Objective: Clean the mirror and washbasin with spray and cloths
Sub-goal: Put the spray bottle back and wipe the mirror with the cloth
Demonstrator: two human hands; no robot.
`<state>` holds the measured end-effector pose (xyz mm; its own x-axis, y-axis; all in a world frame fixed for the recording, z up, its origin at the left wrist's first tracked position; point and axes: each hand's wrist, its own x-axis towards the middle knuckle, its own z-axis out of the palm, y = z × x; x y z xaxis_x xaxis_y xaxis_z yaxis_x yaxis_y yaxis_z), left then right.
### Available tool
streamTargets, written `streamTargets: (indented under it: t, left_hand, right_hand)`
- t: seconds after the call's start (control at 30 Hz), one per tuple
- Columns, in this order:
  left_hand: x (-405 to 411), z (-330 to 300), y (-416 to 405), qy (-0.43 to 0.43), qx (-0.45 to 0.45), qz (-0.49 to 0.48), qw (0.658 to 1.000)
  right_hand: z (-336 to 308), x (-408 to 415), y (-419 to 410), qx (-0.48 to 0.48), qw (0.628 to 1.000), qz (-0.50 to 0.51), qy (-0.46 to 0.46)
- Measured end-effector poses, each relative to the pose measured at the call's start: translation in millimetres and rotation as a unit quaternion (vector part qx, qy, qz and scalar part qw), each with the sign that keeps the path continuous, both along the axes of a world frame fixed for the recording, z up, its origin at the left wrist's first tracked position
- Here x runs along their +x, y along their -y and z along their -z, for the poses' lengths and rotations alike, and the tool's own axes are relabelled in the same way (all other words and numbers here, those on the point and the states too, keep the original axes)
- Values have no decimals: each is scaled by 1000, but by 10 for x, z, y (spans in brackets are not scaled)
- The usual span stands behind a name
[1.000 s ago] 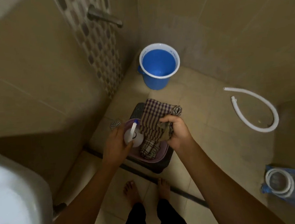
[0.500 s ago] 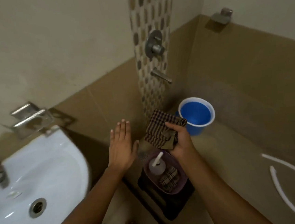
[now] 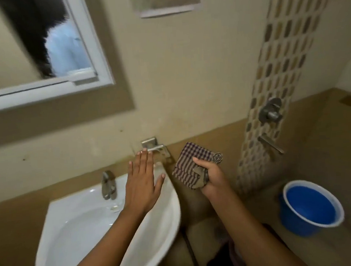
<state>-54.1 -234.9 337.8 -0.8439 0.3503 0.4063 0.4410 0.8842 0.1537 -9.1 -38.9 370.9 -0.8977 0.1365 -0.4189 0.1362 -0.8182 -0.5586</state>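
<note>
Right hand (image 3: 211, 177) fingers curled, gripping folded checked cloth (image 3: 191, 166) beside washbasin (image 3: 106, 230); left hand (image 3: 141, 181) flat, spread, empty over rim; mirror (image 3: 24, 44) above-left; best unfold cloth, wipe top downward.

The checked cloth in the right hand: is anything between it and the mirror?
Nothing visible blocks it. The checked cloth, gripped by the right hand, has only bare wall between it and the mirror, up to its left.
</note>
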Motion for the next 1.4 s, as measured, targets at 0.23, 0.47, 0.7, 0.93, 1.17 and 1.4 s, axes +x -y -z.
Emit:
streamTargets:
  t: [0.23, 0.47, 0.7, 0.93, 1.17, 1.4]
  left_hand:
    - [47, -570, 1219, -39, 48, -70, 996]
    - [97, -1237, 2278, -119, 85, -107, 983]
    - [47, -1844, 2776, -183, 124, -107, 969]
    - [-55, -2635, 2821, -255, 178, -72, 948]
    - [-213, -3579, 2773, -330, 194, -79, 921]
    - [-444, -4467, 2828, -398, 206, -88, 890]
  right_hand:
    - [-501, -184, 1094, 46, 999, -24, -15]
    - [-1133, -238, 2090, 84, 993, -30, -82]
    - [-1689, -288, 2599, 93, 984, -22, -152]
    - [-2386, -451, 2684, 104, 970, -19, -218]
    - [-3207, -613, 2533, 133, 943, -7, -306]
    - [-4016, -778, 2309, 145, 920, 32, -363]
